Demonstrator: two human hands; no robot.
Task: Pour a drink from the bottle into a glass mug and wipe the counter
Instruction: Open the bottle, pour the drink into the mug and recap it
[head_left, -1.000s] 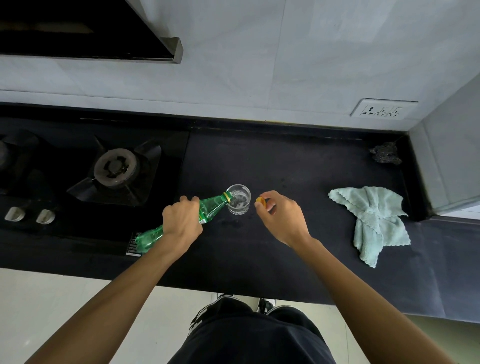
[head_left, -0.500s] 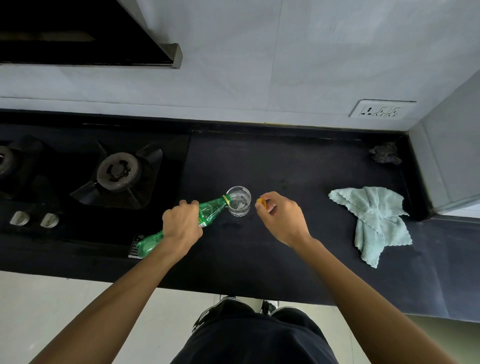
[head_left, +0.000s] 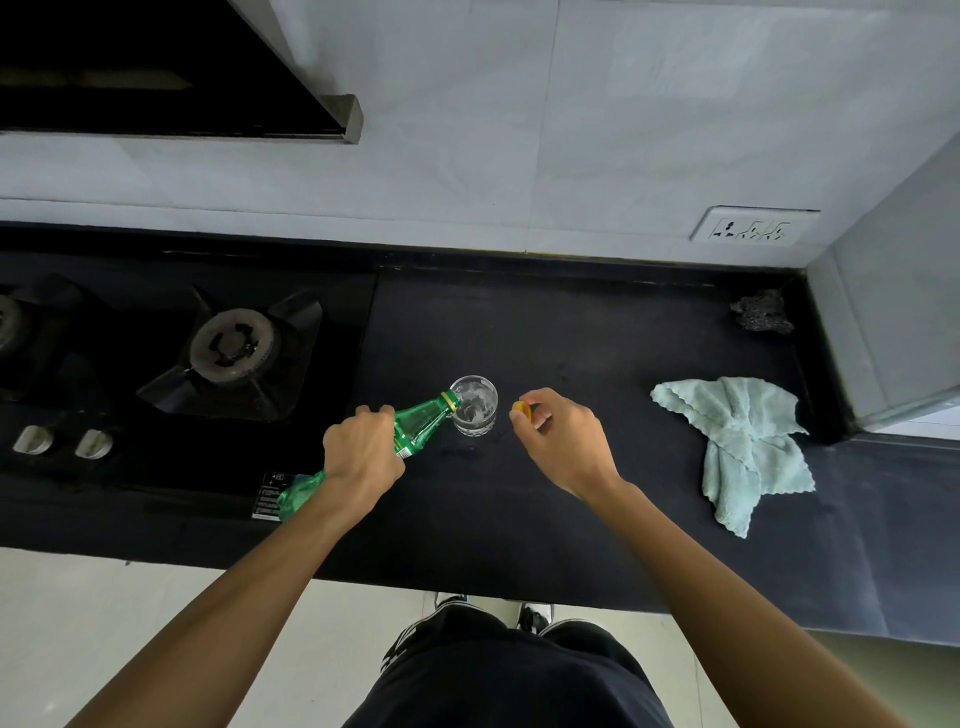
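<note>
Mid-pour: left hand (head_left: 363, 457) grips bottle (head_left: 415, 430), mouth at mug (head_left: 474, 405) rim on counter (head_left: 571, 338). Right hand (head_left: 563, 441) pinches cap (head_left: 521, 410). Best tilt slowly, mouth over centre; fizz may overflow.

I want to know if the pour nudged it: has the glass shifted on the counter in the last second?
No. The glass sits at the same spot between the burner and the cloth; only the camera drifted slightly.
</note>
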